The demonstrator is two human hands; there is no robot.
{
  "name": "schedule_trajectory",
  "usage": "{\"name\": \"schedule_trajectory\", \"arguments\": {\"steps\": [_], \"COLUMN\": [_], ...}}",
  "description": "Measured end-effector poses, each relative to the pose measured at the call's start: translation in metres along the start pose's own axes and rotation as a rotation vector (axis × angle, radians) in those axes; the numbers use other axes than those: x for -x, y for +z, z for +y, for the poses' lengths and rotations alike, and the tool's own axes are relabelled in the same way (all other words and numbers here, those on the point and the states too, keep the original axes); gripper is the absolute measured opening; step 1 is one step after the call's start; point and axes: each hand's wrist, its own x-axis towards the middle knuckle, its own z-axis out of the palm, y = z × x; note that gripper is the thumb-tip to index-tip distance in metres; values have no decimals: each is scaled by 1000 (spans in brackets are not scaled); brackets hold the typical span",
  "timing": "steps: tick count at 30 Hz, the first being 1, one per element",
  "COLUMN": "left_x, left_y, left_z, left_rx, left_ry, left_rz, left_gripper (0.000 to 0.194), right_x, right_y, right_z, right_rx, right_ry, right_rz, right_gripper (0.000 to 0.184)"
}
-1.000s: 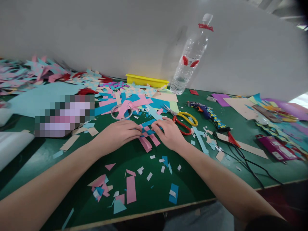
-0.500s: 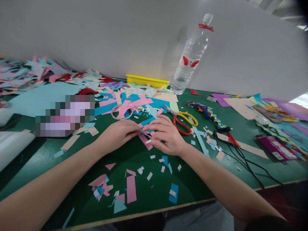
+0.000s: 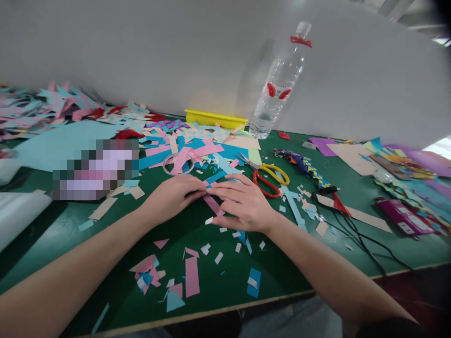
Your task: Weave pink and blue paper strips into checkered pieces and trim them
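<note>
A small weave of pink and blue paper strips (image 3: 213, 203) lies on the green table (image 3: 197, 230), mostly covered by my hands. My left hand (image 3: 174, 197) rests on its left side, fingers curled and pressing the strips down. My right hand (image 3: 243, 204) lies flat over the weave with fingers stretched out to the left, meeting the left fingertips. A small white scrap (image 3: 209, 220) sits by my right thumb. Scissors with one red and one yellow handle (image 3: 268, 177) lie just beyond my right hand.
A clear water bottle (image 3: 278, 87) and a yellow tray (image 3: 214, 118) stand at the wall. A tape ring (image 3: 178, 163), paper piles, a glue gun (image 3: 299, 162) with black cable (image 3: 355, 234), and a purple case (image 3: 405, 217) crowd the table. Scraps litter the near edge.
My right hand has slid left and toward me, flattening over the woven strips that showed between my hands. My left hand has barely moved.
</note>
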Motion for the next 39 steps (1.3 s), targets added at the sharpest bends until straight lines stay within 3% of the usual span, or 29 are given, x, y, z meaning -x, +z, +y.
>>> {"name": "schedule_trajectory", "arguments": {"steps": [11,18,24,28,31,39], "left_x": [-1,0,-1,-3,-2,2], "left_y": [-1,-13,-13,-8,-5,-7], "left_z": [2,13,13,11,10,7], "left_rx": [5,114,539,835,958,897], "left_ry": [-15,-246,-411,-447,-505,-686], "left_rz": [74,327,493,387,268,196], "left_gripper": [26,30,37,41,42,48], "right_x": [1,0,-1,1,1,5], "right_y": [6,1,0,7,12,22], "right_z": [-3,-2,3,16,25,29], "right_rx": [-16,-327,-749,-923,-1014,-1031], "right_ry": [230,520,735,1005,1129,1161], "right_rz": [-31,146,351,500,540,372], "right_gripper": [28,31,43,53,49,59]}}
